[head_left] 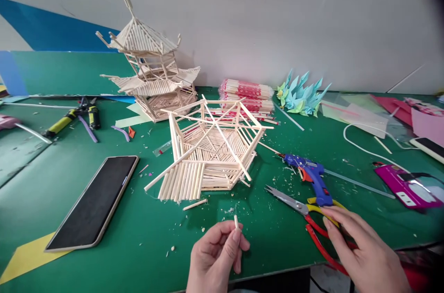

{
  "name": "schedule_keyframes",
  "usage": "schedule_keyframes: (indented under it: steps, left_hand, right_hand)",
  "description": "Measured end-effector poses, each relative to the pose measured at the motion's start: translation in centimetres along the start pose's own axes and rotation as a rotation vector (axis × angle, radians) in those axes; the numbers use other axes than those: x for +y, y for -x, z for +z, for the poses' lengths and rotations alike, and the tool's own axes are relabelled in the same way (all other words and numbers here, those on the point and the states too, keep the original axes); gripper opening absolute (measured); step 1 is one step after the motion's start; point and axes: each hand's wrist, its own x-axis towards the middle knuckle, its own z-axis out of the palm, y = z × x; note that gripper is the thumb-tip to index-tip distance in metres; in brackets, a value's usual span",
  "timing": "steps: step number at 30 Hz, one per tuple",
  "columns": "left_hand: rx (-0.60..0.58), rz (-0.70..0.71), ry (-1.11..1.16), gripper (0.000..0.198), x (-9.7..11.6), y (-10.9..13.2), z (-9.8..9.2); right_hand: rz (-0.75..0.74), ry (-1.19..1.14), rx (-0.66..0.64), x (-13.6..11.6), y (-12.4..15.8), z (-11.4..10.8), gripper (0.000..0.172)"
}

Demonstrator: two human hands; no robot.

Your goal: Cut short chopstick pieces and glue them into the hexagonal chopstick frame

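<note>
no readable text, labels, brands or numbers anywhere

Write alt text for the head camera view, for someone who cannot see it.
A person's left hand pinches a short wooden stick piece while the right hand rests on red-and-yellow scissors lying on a green table. Behind them sit a half-built hexagonal stick frame, a finished stick pagoda, a blue glue gun and a phone.

**Wood, plastic, metal**

My left hand (217, 256) pinches a pale, matt wooden stick (236, 222). My right hand (360, 249) rests on scissors (305, 212) with dull metal blades and glossy plastic handles. The mat (138, 237) looks smooth and green.
</note>
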Motion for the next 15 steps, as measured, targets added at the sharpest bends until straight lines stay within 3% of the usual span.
schedule_keyframes:
  steps: [3, 9, 13, 15]
  left_hand:
    - [-0.023, -0.012, -0.023, 0.023, 0.0, 0.0, 0.2]
    - [-0.047, -0.039, -0.078, 0.026, 0.2, -0.3, -0.3]
    - [-0.116, -0.121, 0.001, 0.022, 0.8, -0.4, -0.6]
    - [-0.142, -0.171, 0.065, 0.021, 1.1, -0.4, -0.8]
  right_hand:
    - [-0.028, 0.168, -0.108, 2.7, 0.1, -0.2, 0.033]
    - [0.019, 0.212, -0.152, 6.2, -1.5, -0.2, 0.034]
    - [0.064, 0.221, -0.147, 6.6, -2.1, -0.9, 0.032]
    - [0.126, 0.179, -0.212, 6.1, -1.6, -1.0, 0.031]
